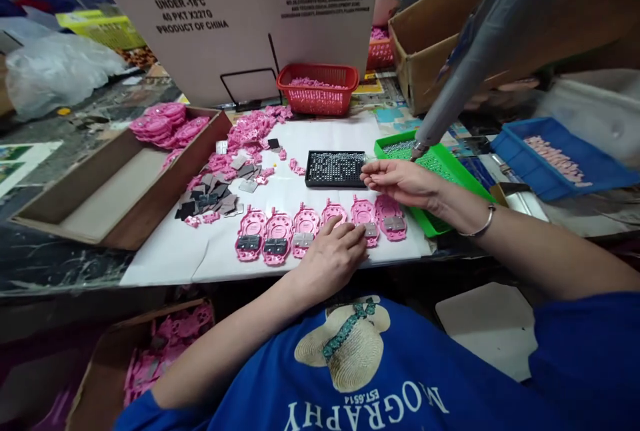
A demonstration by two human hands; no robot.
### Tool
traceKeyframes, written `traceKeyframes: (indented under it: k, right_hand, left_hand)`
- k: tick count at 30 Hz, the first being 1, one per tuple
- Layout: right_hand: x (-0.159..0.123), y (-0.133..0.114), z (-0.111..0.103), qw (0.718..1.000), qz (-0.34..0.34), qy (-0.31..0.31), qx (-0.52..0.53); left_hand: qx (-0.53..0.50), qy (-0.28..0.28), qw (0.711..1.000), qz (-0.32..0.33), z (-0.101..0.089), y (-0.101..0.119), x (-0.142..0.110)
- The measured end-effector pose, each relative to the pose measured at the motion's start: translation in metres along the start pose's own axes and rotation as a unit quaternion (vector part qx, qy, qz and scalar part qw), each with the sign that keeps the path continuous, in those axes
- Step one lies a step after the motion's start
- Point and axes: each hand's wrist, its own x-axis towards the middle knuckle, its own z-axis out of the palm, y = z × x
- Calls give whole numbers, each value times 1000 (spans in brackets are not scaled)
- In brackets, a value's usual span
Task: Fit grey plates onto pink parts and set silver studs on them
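Across the back, a big white cardboard panel printed KEEP FROZEN, upright behind the bench. At left, a shallow brown cardboard tray with a heap of pink shells in its far corner. Spread over the bench, a white paper sheet under everything in hand. At right, a blue bin of pale pink pieces and, nearer, a green tray of small dark parts. Overhead from the right, a grey powered driver, slanted down, tip just above the green tray. At the back, a red basket of pink bits. In the middle, a black screw tray, flat on the paper. Left of it, a loose pile of grey plates mixed with pink scraps.

Along the near edge of the paper, a row of pink cases, six side by side, each with a dark or grey plate seated in it.

Left hand flat on the row, palm down, fingers spread and pressing on the fourth and fifth cases, gripping nothing. Right hand hovering at the right end of the black screw tray and just above the last case, fingertips pinched together; whether something tiny sits between them, impossible to tell. On the right wrist, a thin bangle.
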Motion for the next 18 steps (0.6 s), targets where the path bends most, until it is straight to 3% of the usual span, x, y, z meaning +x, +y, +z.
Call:
traceKeyframes:
  k: [10,14,18]
  right_hand:
    - [1,2,-10,998,11,51,-43]
    - [-6,-7,-11,990,40,12,-135]
    - [-5,-15,-13,968,55,-40,-241]
  left_hand:
    - [2,-5,1000,10,-10,1,4]
    - [6,6,1000,29,-16,5,18]
    - [7,-43,997,56,-8,11,40]
